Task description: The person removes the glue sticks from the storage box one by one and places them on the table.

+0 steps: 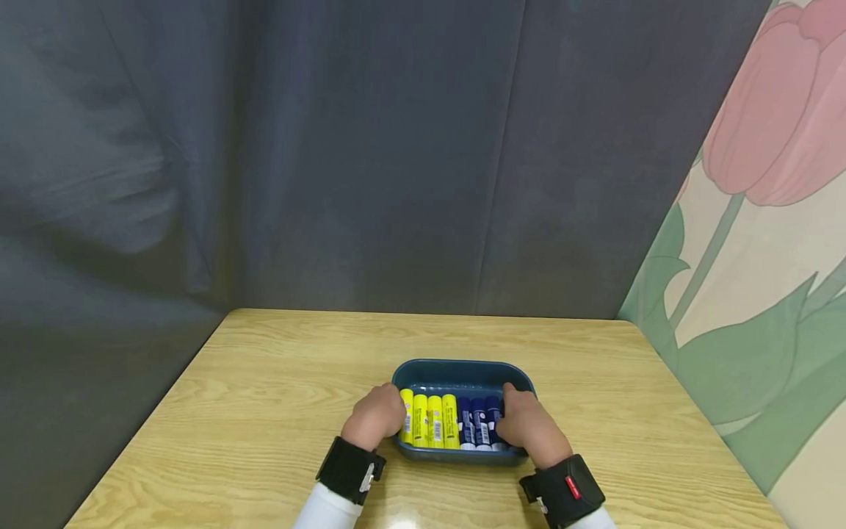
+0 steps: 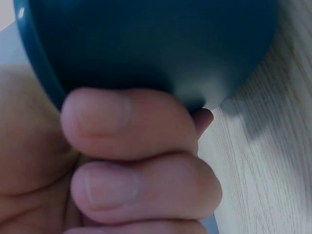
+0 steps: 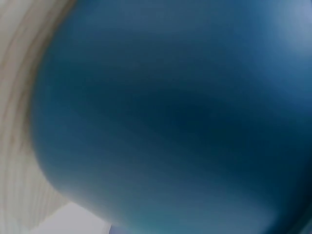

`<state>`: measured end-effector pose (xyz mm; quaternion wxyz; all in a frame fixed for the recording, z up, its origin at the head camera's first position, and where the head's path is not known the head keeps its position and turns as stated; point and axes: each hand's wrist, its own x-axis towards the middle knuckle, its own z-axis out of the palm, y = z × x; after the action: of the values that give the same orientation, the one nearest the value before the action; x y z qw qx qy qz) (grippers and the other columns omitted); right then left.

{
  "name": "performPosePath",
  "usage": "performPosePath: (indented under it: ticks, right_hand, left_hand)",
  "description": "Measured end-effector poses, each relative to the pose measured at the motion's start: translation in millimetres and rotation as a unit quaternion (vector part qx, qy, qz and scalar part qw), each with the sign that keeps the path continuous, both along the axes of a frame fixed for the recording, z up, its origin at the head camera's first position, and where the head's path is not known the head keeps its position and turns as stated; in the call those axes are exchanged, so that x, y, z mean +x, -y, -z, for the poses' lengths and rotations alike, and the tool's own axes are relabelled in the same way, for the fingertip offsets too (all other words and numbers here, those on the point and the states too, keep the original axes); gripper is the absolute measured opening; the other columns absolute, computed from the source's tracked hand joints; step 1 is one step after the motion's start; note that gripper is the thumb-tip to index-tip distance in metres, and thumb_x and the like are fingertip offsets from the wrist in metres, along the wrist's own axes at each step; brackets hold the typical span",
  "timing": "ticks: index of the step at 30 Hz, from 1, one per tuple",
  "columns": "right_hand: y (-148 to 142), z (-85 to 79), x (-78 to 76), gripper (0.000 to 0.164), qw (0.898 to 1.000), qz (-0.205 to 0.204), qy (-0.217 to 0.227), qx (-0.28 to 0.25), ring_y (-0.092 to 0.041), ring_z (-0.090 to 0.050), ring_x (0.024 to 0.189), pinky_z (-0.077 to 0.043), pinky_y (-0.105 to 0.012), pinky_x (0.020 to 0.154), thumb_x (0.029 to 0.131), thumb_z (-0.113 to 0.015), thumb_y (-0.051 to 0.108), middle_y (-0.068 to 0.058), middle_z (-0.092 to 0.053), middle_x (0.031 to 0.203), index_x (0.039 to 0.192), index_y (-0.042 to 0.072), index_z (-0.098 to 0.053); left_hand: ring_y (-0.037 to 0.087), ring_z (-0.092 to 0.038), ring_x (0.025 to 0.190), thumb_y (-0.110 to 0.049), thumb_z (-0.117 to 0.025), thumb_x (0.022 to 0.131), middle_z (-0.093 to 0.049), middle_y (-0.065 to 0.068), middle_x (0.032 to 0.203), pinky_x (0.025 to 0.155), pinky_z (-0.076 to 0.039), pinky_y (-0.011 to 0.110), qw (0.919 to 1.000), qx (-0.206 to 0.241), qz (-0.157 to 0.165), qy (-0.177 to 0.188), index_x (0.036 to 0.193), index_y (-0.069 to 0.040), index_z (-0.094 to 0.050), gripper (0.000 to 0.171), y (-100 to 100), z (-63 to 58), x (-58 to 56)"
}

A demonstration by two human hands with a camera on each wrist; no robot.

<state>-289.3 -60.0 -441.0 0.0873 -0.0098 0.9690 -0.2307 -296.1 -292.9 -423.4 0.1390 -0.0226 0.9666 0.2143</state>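
Note:
In the head view a dark blue oblong dish stands on the table. Several yellow glue sticks lie side by side in its left half, and dark blue glue sticks with white ends lie along the right. My left hand grips the dish's left end; the left wrist view shows curled fingers against its outer wall. My right hand reaches over the right rim beside the last blue sticks. What its fingertips touch is hidden; only the dish's outer wall fills the right wrist view.
A light wooden table carries the dish near its front middle. Behind and to the left hangs a dark grey cloth. On the right rises a wall with a painted tulip.

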Motion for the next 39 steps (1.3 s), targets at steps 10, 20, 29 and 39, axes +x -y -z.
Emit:
performPosePath:
  ticks: [10, 20, 29, 39]
  right_hand:
    - [1.1, -2.8, 1.7, 0.065, 1.000, 0.007, -0.007, -0.017, -0.029, -0.057, 0.089, -0.048, -0.040, 0.067, 0.079, -0.059, 0.000, -0.032, -0.050, 0.126, 0.138, -0.009, -0.033]
    - [2.0, -16.8, 4.4, 0.056, 0.999, 0.003, -0.026, -0.045, -0.021, -0.056, 0.065, -0.042, -0.033, 0.051, 0.083, -0.058, 0.004, -0.022, -0.060, 0.102, 0.135, -0.003, -0.039]
    - [-4.2, -36.7, 10.4, 0.051, 0.997, 0.005, -0.043, -0.061, -0.018, -0.050, 0.058, -0.038, -0.030, 0.049, 0.085, -0.059, 0.010, -0.013, -0.059, 0.086, 0.132, 0.003, -0.041]
    - [-23.0, -51.2, 12.0, 0.046, 0.997, 0.014, -0.060, -0.048, -0.021, -0.052, 0.064, -0.040, -0.031, 0.052, 0.086, -0.057, 0.013, -0.016, -0.060, 0.088, 0.129, 0.005, -0.042]
  left_hand:
    - [0.021, -0.050, 0.058, -0.005, -0.047, 0.091, -0.051, 0.009, 0.070, 0.049, -0.036, 0.029, 1.0000, -0.002, 0.002, -0.001, 0.091, 0.003, -0.057, 0.013, 2.0, -0.9, 0.4]
    - [0.021, -0.049, 0.057, -0.005, -0.047, 0.091, -0.051, 0.009, 0.069, 0.048, -0.036, 0.029, 1.0000, 0.001, -0.003, -0.007, 0.091, 0.003, -0.056, 0.012, 7.8, 0.2, 0.2]
    - [0.021, -0.050, 0.058, -0.005, -0.047, 0.091, -0.051, 0.010, 0.070, 0.049, -0.036, 0.029, 0.9999, 0.009, -0.005, -0.007, 0.092, 0.003, -0.057, 0.013, 13.6, 1.6, -0.8]
    - [0.020, -0.050, 0.059, -0.005, -0.047, 0.091, -0.051, 0.009, 0.071, 0.050, -0.037, 0.029, 0.9999, 0.005, -0.004, -0.009, 0.093, 0.003, -0.057, 0.014, 17.0, -0.7, -2.2]
